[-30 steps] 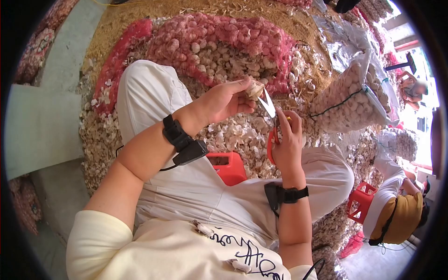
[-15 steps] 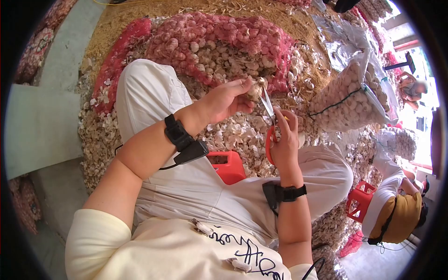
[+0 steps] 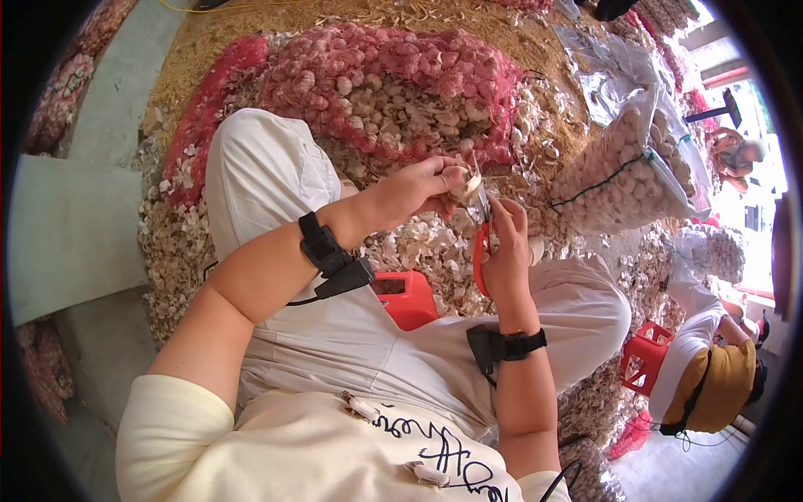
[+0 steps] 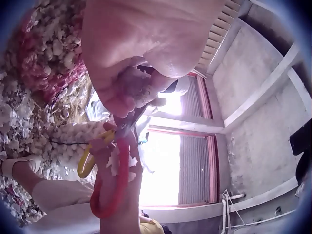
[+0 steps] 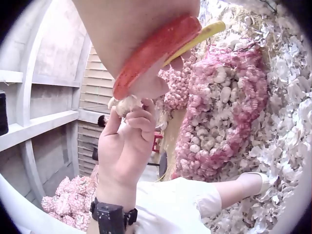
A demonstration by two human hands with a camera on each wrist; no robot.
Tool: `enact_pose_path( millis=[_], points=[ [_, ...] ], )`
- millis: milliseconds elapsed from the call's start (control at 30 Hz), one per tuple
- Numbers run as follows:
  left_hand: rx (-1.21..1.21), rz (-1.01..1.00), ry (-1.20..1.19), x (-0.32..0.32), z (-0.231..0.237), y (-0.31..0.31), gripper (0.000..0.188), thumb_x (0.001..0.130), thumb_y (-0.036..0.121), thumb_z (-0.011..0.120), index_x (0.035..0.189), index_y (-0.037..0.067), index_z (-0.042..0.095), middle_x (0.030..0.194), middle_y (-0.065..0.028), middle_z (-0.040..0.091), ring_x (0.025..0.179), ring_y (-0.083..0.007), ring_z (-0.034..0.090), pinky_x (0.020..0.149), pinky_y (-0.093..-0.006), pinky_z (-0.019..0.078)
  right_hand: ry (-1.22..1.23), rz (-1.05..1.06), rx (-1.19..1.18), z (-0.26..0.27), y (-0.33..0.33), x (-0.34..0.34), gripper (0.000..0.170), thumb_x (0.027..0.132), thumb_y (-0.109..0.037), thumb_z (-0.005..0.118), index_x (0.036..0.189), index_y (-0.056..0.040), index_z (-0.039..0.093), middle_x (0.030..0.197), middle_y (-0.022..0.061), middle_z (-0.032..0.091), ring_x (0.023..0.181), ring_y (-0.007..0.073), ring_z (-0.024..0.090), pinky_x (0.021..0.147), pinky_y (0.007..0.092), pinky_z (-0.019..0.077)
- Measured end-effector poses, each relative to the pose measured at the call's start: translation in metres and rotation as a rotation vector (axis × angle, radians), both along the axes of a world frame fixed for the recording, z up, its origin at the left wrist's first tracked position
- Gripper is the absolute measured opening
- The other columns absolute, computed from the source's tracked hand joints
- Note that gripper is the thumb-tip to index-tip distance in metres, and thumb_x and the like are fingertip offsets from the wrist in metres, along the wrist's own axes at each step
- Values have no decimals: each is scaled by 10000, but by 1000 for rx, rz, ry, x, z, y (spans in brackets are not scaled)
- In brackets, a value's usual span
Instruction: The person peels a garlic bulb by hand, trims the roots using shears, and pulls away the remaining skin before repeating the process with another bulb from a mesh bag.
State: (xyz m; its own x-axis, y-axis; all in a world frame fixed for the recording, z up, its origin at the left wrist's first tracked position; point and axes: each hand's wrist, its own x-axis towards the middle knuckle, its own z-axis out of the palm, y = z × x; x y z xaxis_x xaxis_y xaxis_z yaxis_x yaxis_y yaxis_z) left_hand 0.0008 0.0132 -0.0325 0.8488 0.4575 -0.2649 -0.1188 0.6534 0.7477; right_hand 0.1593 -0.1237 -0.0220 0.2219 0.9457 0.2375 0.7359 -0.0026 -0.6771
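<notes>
In the head view, my left hand (image 3: 418, 191) holds a pale garlic bulb (image 3: 466, 189) between thumb and fingers, over the person's lap. My right hand (image 3: 507, 255) grips a pair of scissors (image 3: 480, 261) by its handles. The blades point up at the bulb, their tips overlapping it. From the left wrist, the red and yellow scissors (image 4: 122, 165) show just below the bulb (image 4: 134, 87). In the right wrist view the scissors' red handle (image 5: 156, 53) crosses in front of the bulb (image 5: 126, 105), hiding the blades.
A pink mesh sack (image 3: 293, 75) of garlic lies opened ahead. On the right stands a clear sack (image 3: 623, 180) of bulbs. Loose peelings (image 3: 427, 243) cover the floor. A red plastic stool (image 3: 414, 301) is between the legs; another person (image 3: 711, 385) sits at the right.
The left hand has turned and brought the bulb slightly down towards the body. The scissors have shifted a little left, and their blades now overlap the bulb more.
</notes>
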Motion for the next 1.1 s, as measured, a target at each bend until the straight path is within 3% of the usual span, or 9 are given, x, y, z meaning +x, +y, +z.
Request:
enact_pose_path(
  millis=[100, 267, 467, 600, 800, 867, 900, 967, 1100],
  points=[
    [112, 8, 26, 2, 4, -2, 446, 972, 343, 512, 1284, 35, 430, 1050, -50, 571, 844, -131, 565, 759, -281, 491, 75, -6, -33, -4, -1, 1, 505, 779, 58, 621, 1262, -62, 535, 1164, 132, 492, 995, 262, 547, 799, 332, 491],
    [368, 32, 78, 2, 10, -1, 521, 959, 336, 544, 1339, 30, 360, 1059, -36, 545, 851, -102, 544, 755, -275, 490, 1008, 36, -166, -19, -4, -1, 467, 822, -66, 669, 1264, -29, 522, 1171, 112, 497, 1039, 197, 531, 868, 294, 476],
    [596, 56, 132, -1, 10, -2, 497, 962, 296, 553, 1332, 21, 366, 1051, -21, 524, 881, -89, 527, 734, -255, 475, 369, 36, -72, -21, -5, -4, 478, 822, -70, 659, 1275, -28, 512, 1145, 99, 506, 1020, 191, 540, 824, 310, 485],
    [752, 100, 162, 0, 4, -3, 486, 959, 271, 563, 1325, 17, 370, 1025, -22, 523, 862, -90, 528, 725, -245, 467, 326, 30, -86, -16, -5, -6, 459, 823, -37, 633, 1268, -33, 521, 1094, 82, 529, 962, 169, 559, 777, 292, 487],
    [541, 123, 126, 2, 6, -3, 469, 947, 250, 579, 1306, 12, 394, 1009, -31, 540, 816, -95, 539, 735, -257, 481, 1304, -12, -300, -24, -8, -6, 383, 910, -46, 498, 1291, -4, 477, 1021, 24, 528, 804, 91, 544, 713, 164, 473],
    [304, 88, 84, -1, 7, 0, 455, 946, 284, 568, 1281, 12, 424, 1007, -47, 555, 805, -114, 550, 739, -268, 489, 1509, -328, -234, -16, -5, -12, 377, 848, -66, 616, 1191, 41, 503, 976, 140, 555, 757, 196, 570, 672, 294, 490],
    [306, 88, 85, -1, 7, 2, 455, 946, 284, 568, 1281, 12, 424, 1007, -47, 555, 805, -114, 550, 739, -268, 489, 1509, -327, -233, -40, -7, -2, 377, 848, -66, 616, 1191, 41, 503, 976, 140, 555, 757, 196, 570, 672, 294, 490],
    [13, 102, -68, -2, 8, 6, 435, 955, 312, 539, 1258, 13, 448, 1005, -70, 569, 779, -129, 555, 732, -275, 493, 308, -80, -367, -105, -14, 25, 400, 836, -106, 631, 1172, 55, 485, 1014, 204, 531, 800, 327, 575, 718, 360, 499],
    [-66, 51, -102, -7, 17, 7, 439, 963, 335, 516, 1261, 20, 440, 1022, -89, 574, 763, -126, 554, 708, -268, 497, 96, -92, -474, -38, -11, 6, 412, 824, -103, 634, 1165, 67, 476, 1057, 252, 496, 880, 437, 532, 801, 422, 478]
  ],
)
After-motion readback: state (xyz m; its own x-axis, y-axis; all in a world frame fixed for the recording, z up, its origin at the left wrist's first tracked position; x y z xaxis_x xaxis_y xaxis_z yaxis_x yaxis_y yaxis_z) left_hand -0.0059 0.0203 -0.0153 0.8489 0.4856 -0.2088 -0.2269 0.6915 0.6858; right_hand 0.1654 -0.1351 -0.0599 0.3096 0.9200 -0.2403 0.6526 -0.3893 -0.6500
